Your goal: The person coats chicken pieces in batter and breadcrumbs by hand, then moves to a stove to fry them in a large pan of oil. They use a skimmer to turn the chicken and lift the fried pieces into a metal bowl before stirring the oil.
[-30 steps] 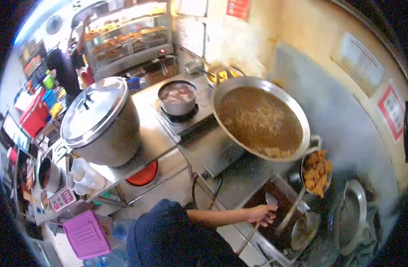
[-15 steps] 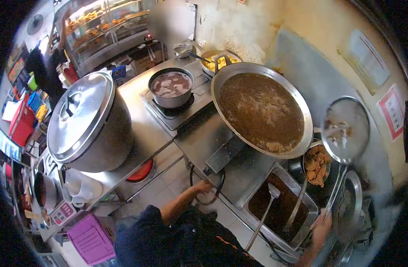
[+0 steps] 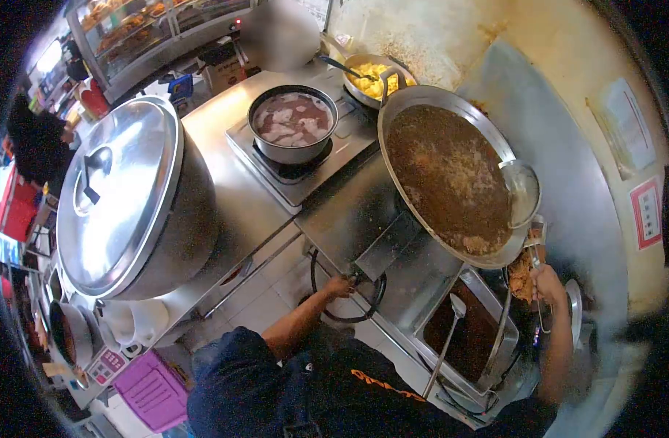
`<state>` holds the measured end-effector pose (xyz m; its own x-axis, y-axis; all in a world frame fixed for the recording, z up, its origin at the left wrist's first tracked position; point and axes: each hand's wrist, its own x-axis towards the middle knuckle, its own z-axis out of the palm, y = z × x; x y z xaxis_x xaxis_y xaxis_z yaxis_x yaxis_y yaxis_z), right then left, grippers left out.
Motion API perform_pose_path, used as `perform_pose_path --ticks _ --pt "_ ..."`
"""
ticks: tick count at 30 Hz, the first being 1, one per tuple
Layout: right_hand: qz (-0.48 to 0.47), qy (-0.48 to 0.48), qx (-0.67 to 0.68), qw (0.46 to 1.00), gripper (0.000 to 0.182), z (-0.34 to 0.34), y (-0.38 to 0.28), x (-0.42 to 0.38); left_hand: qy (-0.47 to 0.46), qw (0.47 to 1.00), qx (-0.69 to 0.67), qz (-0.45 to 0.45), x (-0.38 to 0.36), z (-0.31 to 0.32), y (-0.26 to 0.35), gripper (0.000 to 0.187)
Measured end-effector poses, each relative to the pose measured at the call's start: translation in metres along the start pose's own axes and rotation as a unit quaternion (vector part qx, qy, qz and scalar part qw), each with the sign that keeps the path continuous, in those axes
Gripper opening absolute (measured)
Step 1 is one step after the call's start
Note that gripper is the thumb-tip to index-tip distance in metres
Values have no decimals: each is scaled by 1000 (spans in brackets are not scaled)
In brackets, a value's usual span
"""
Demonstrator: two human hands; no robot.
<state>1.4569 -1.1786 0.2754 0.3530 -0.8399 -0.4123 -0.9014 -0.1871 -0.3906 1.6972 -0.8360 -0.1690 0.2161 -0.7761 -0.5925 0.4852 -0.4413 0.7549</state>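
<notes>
My right hand [image 3: 548, 283] grips the handle of a skimmer [image 3: 523, 193], whose round mesh head is at the right rim of a large wok [image 3: 451, 182] full of bubbling brown oil. Beneath that handle, fried brown pieces [image 3: 521, 281] sit in a container, partly hidden. My left hand [image 3: 339, 286] is closed at the counter's front edge, beside a dark fitting and a looped black hose [image 3: 383, 296]. What its fingers hold is too small to make out. Nearer my body, a steel tray [image 3: 506, 347] holds dark contents, with a long-handled spatula [image 3: 459, 306] resting in it.
Left of the wok, a pot of reddish, foamy liquid [image 3: 293, 124] stands on a burner. Behind it is a pan of yellow food [image 3: 367, 79]. A big lidded pot [image 3: 130, 197] occupies the left counter. Below stands a purple bin [image 3: 152, 390]. Another person [image 3: 39, 142] is at far left.
My right hand has risen, bringing the skimmer from the wall side to the wok's right rim. My left hand has shifted slightly at the counter edge. The camera view has turned a little.
</notes>
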Motion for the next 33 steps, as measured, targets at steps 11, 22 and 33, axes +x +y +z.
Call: perform_pose_path --ticks 11,22,33 --pt "60 -277 278 918 6 57 -84 4 -50 991 -46 -115 -16 -9 33 42" --pt "8 -343 410 845 6 125 -132 14 -78 992 -67 -70 3 -28 6 47" --pt "-24 -363 476 801 8 136 -146 -39 -19 999 3 -47 -7 -21 16 44"
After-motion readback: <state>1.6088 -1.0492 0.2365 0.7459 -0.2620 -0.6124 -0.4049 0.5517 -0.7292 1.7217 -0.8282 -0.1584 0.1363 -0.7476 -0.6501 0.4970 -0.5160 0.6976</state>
